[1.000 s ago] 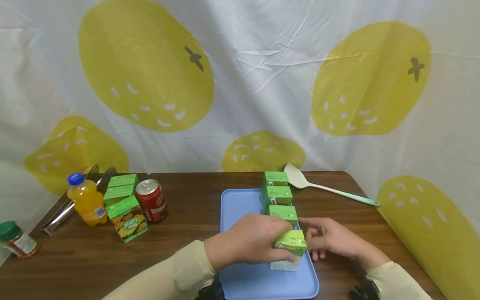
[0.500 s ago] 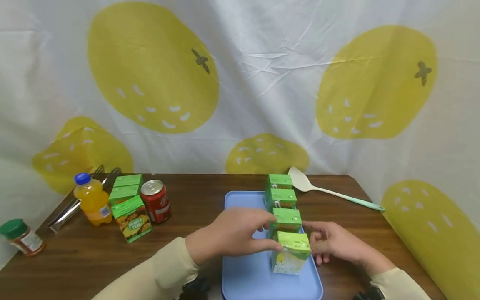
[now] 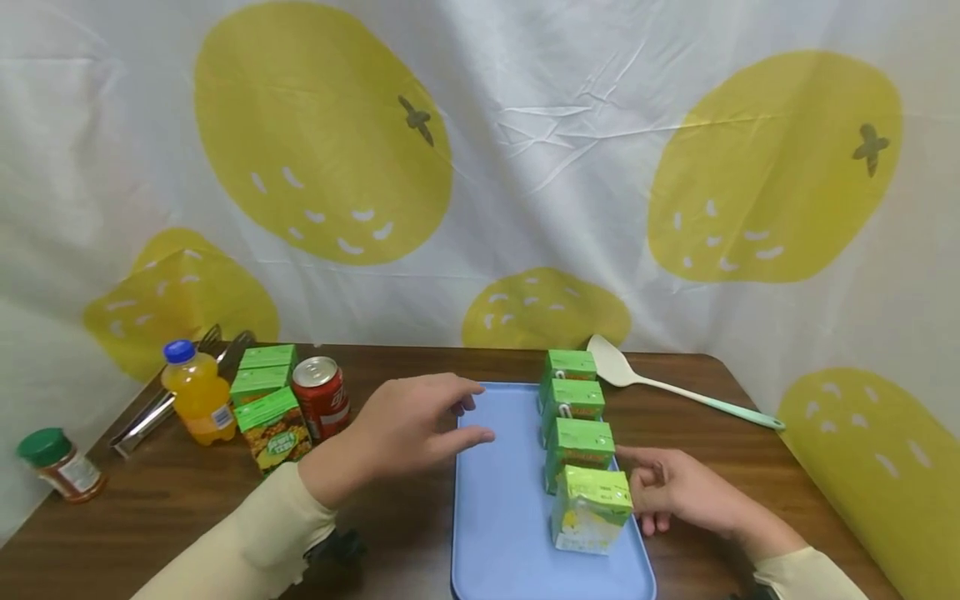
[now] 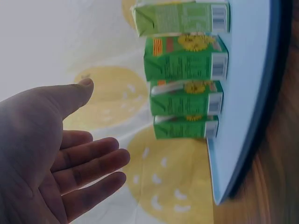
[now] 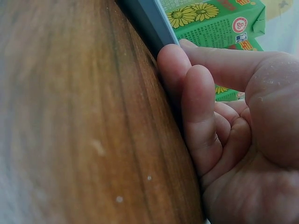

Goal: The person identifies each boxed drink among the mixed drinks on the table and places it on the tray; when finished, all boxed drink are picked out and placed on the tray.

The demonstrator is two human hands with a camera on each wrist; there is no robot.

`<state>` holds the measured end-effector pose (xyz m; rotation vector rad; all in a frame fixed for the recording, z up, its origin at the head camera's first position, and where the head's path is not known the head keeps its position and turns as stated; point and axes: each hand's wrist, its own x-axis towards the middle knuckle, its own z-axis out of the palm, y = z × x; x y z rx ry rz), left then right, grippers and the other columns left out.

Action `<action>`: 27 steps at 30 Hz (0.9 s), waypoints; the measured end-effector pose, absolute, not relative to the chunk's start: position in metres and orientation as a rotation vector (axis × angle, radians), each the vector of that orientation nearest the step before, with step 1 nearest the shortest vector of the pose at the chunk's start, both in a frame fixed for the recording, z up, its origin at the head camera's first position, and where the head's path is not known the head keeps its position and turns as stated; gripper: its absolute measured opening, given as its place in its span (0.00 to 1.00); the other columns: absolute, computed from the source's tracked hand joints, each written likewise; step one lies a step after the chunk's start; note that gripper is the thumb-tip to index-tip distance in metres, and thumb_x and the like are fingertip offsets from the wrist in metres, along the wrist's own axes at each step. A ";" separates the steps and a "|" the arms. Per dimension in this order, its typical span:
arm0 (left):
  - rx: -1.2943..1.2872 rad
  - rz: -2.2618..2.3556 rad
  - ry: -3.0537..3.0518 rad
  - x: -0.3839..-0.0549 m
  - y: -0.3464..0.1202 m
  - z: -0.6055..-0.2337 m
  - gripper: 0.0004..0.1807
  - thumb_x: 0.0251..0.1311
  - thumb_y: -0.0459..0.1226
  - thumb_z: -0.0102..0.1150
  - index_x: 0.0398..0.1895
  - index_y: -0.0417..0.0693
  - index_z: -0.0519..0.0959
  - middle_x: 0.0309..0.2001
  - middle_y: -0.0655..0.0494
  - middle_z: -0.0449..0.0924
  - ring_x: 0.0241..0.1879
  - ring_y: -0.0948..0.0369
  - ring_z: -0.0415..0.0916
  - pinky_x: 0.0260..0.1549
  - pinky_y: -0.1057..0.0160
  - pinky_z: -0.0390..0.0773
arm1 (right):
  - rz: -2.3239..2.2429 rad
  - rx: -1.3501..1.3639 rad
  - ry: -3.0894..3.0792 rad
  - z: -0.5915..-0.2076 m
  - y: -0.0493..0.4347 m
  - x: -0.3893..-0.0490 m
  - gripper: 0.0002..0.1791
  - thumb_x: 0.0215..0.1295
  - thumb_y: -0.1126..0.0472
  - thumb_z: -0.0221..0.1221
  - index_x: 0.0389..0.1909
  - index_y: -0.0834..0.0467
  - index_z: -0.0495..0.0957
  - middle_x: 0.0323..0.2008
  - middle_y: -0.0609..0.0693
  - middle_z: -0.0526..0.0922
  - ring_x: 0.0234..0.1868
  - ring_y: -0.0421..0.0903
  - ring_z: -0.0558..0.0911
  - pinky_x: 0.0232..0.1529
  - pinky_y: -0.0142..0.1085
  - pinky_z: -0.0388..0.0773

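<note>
My left hand (image 3: 408, 421) is over the left edge of the blue tray (image 3: 495, 533), its fingers loosely spread and holding nothing. In the left wrist view, a gap separates it from the drink cartons. My right hand (image 3: 678, 492) pinches the tray's right rim, thumb on the inner side and fingertips outside. Beside it stands a yellow-green drink carton (image 3: 592, 512), nearest the front. Behind this carton, three green drink cartons with yellow flowers, the closest one (image 3: 581, 446) among them, line up toward the back along the tray's right side.
At the left are an orange drink bottle (image 3: 198, 396), a red soda can (image 3: 322, 396), several green cartons (image 3: 273, 425), metal tongs (image 3: 146, 421) and a green-capped spice jar (image 3: 63, 467). A white spatula (image 3: 660, 385) lies behind the right hand. A lemon-print curtain (image 3: 510, 208) hangs behind the table.
My left hand lets go of the yellow-green carton and moves left, away from it. The carton stays upright on the tray. My right hand keeps its place at the rim.
</note>
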<state>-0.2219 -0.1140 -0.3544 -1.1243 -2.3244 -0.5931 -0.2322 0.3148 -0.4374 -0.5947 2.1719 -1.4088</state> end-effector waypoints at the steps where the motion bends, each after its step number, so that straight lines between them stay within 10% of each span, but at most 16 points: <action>1: -1.107 -0.598 -2.316 -0.222 -0.119 -0.355 0.27 0.64 0.53 0.81 0.58 0.47 0.87 0.42 0.60 0.89 0.40 0.64 0.87 0.39 0.59 0.88 | -1.407 -0.600 2.172 -0.438 0.314 -0.232 0.47 0.74 0.70 0.64 0.80 0.85 0.46 0.31 0.59 0.85 0.26 0.52 0.88 0.25 0.38 0.84; 18: -0.867 -0.489 -2.277 -0.219 -0.192 -0.368 0.34 0.61 0.53 0.82 0.63 0.40 0.86 0.57 0.47 0.90 0.55 0.48 0.88 0.48 0.45 0.89 | -1.395 -0.603 2.188 -0.436 0.314 -0.229 0.47 0.73 0.71 0.63 0.80 0.86 0.46 0.30 0.59 0.85 0.26 0.52 0.89 0.25 0.38 0.84; 23: -0.794 -0.432 -2.318 -0.213 -0.212 -0.374 0.38 0.60 0.54 0.83 0.66 0.41 0.84 0.60 0.46 0.88 0.38 0.57 0.84 0.33 0.53 0.88 | -1.388 -0.599 2.202 -0.437 0.315 -0.230 0.46 0.73 0.70 0.64 0.80 0.85 0.47 0.30 0.59 0.85 0.26 0.52 0.88 0.25 0.39 0.84; 27: -0.752 -0.417 -2.318 -0.207 -0.225 -0.379 0.38 0.62 0.56 0.81 0.67 0.43 0.83 0.60 0.47 0.87 0.43 0.55 0.85 0.30 0.52 0.87 | -1.386 -0.595 2.200 -0.437 0.314 -0.231 0.47 0.73 0.70 0.65 0.81 0.84 0.48 0.30 0.60 0.86 0.26 0.52 0.88 0.25 0.39 0.84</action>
